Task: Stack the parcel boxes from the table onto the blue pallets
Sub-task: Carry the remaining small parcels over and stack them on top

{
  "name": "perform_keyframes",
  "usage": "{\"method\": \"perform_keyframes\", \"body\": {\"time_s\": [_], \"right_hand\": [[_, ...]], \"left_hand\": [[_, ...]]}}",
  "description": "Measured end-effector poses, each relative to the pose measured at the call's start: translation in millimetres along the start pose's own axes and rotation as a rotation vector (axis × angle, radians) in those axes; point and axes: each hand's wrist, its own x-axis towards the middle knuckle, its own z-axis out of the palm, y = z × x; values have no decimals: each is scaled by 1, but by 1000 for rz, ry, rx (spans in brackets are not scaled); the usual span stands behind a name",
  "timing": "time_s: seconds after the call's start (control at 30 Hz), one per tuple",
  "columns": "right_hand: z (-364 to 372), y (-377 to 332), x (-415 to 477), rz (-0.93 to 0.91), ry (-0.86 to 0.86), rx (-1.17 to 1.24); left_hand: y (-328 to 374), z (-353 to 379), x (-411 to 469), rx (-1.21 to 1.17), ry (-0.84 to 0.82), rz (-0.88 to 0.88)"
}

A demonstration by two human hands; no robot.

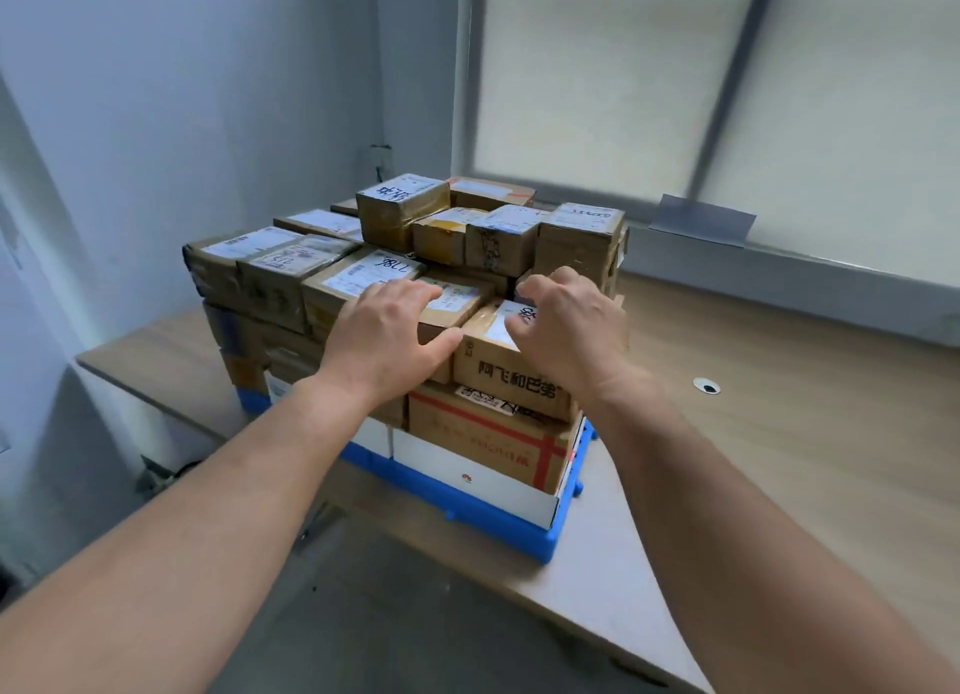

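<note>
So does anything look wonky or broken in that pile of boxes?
Nothing spilled or fallen. The parcel stack on the blue pallet just has a bumpy top: the back boxes stand taller than the front ones.

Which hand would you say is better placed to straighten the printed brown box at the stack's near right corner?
Right. The right hand curls over the top of that printed brown box, while the left hand lies flat on the labelled box beside it.
</note>
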Motion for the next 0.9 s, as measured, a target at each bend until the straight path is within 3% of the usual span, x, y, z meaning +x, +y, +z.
{"method": "perform_keyframes", "body": {"time_s": [0.4, 0.67, 0.9], "right_hand": [[36, -112, 54, -184, -31, -56], [86, -181, 133, -265, -21, -40], [114, -216, 194, -280, -24, -70]], "left_hand": [[-128, -51, -3, 101, 33, -158], [-217, -59, 38, 178, 26, -235], [-268, -56, 101, 192, 23, -200]]}}
